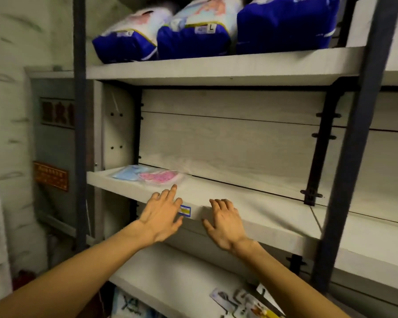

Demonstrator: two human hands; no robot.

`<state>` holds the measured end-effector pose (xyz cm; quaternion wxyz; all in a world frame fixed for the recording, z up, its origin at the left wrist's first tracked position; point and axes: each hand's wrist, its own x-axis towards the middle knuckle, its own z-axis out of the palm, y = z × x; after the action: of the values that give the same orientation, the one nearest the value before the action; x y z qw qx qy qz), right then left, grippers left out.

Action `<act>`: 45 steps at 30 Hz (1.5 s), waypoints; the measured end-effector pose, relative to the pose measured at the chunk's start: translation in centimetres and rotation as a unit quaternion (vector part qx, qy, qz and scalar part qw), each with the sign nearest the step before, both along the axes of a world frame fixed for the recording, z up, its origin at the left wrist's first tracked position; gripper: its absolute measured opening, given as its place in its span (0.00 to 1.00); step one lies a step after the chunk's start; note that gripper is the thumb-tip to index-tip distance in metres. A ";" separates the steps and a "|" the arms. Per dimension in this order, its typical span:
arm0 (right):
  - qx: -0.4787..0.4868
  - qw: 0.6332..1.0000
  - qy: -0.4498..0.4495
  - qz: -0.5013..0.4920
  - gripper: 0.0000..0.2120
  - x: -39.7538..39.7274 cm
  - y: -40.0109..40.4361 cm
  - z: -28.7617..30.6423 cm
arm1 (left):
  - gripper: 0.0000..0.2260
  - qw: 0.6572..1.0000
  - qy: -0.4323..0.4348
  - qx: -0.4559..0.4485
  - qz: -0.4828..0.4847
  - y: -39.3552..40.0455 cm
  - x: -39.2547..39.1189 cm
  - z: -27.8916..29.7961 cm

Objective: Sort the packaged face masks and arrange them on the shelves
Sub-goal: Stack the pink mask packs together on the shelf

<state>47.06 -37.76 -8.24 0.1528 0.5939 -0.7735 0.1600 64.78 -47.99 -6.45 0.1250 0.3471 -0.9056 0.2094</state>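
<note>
The fingers (173, 190) of the left hand (162, 215) are lying straight and slightly spread, holding nothing, with the longest fingertip reaching over the front edge of the pale wood-grain middle shelf (251, 203) at the centre of the frame, just short of the packets. The fingers (218, 206) of the right hand (224, 223) are lying relaxed and close together, also holding nothing, their tips resting at the front lip of the same shelf, just right of a small blue and yellow price label (185, 210) stuck to that lip between the two hands. Both bare forearms are coming up from the lower corners of the frame. On the left end of the shelf, a clear packet of pink patterned face masks (159, 177) is lying flat, overlapping a clear packet of light blue face masks (126, 173) to its left; both are near the back panel. In the upper part of the frame, three plump blue and white plastic packs (193, 40) are sitting side by side on the upper shelf board (216, 68), the middle one marked with an L. Dark metal uprights (359, 143) are framing the shelving. At the bottom of the frame, flat printed packets (239, 301) are lying on a lower shelf, too blurred to read. On the left wall a brown plaque (51, 176) is hanging.
</note>
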 end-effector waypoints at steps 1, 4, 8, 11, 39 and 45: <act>0.006 0.999 -0.033 -0.005 0.32 0.0 -2.0 0.3 | 0.26 1.000 -0.005 0.003 0.002 -1.7 0.2 0.2; 0.014 0.984 -0.177 -0.002 0.30 -0.2 -7.8 1.3 | 0.25 1.000 -0.011 0.014 0.008 -7.2 0.7 1.3; 0.017 0.895 -0.445 -0.002 0.28 -0.9 -14.9 2.7 | 0.26 0.998 0.022 0.059 0.015 -13.9 0.1 1.7; -0.019 0.729 -0.684 -0.008 0.25 -1.1 -18.6 3.7 | 0.28 0.992 0.071 0.104 0.012 -18.0 -0.6 1.2; -0.177 0.810 -0.556 -0.055 0.07 -0.1 -29.2 4.5 | 0.20 0.859 0.420 0.181 -0.231 -32.2 0.5 -0.4; -0.163 0.854 -0.491 -0.061 0.10 -3.7 -23.4 5.3 | 0.18 0.813 0.468 0.274 -0.212 -33.4 -3.8 2.1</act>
<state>43.35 -61.20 -2.96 -0.1426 0.3560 -0.7457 0.5449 61.01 -81.37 -4.31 0.4749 0.2224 -0.8086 -0.2667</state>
